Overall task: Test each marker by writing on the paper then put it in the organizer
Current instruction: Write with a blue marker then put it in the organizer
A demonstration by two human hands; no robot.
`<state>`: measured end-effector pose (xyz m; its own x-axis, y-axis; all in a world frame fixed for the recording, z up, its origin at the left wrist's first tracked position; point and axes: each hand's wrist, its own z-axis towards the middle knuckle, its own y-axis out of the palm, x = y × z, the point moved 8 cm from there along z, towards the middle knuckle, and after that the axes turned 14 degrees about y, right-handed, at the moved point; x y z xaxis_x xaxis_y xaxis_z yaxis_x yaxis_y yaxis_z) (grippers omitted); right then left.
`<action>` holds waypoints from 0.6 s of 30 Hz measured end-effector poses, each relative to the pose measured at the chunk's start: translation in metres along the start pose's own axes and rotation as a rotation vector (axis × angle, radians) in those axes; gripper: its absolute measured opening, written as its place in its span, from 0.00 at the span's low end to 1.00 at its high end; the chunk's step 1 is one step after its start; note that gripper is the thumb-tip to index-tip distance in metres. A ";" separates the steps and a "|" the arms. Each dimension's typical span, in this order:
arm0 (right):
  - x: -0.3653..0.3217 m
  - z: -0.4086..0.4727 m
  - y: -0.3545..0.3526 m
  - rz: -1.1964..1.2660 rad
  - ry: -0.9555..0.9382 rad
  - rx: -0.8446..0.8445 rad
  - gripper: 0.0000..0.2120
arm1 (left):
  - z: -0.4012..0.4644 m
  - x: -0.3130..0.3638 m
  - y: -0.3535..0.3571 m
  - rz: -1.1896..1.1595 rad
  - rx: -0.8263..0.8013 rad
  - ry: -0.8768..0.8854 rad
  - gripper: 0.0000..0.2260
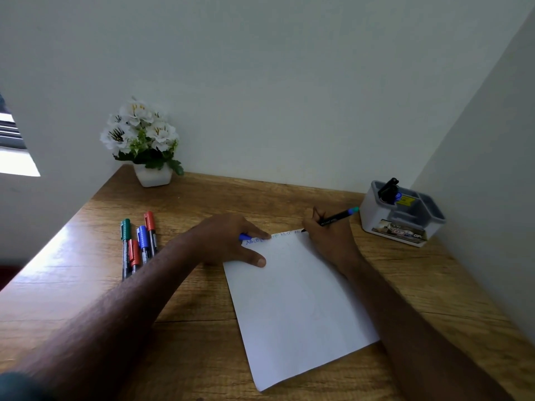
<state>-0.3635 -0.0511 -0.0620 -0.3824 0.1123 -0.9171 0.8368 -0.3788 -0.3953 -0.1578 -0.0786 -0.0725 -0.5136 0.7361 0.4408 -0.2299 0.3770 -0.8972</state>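
A white sheet of paper (295, 308) lies on the wooden desk with small letters written along its far edge. My right hand (327, 235) grips a black marker (337, 218) with a teal end, its tip on the paper's far edge. My left hand (231, 241) presses on the paper's far left corner, and a blue cap (244, 236) pokes out under its fingers. Several capped markers (139, 241), green, red and blue, lie in a group at the left. The grey-white organizer (376, 215) stands at the far right with two markers (389, 191) upright in it.
A white pot of white artificial flowers (144, 143) stands at the desk's back left corner. Walls close in the desk (188, 308) at the back and on the right. A bright window shows at the far left.
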 end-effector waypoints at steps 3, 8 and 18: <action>-0.002 0.001 0.001 0.001 -0.009 0.004 0.14 | 0.001 -0.001 0.000 -0.003 0.013 0.007 0.30; -0.002 0.000 0.000 -0.023 -0.021 0.012 0.14 | 0.001 -0.002 0.000 -0.008 0.021 0.008 0.30; -0.006 -0.001 -0.001 -0.031 -0.058 0.021 0.16 | -0.002 0.002 -0.003 -0.027 0.113 0.037 0.29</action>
<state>-0.3619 -0.0502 -0.0560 -0.4305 0.0711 -0.8998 0.8161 -0.3951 -0.4217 -0.1563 -0.0770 -0.0687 -0.4756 0.7475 0.4638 -0.3361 0.3329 -0.8810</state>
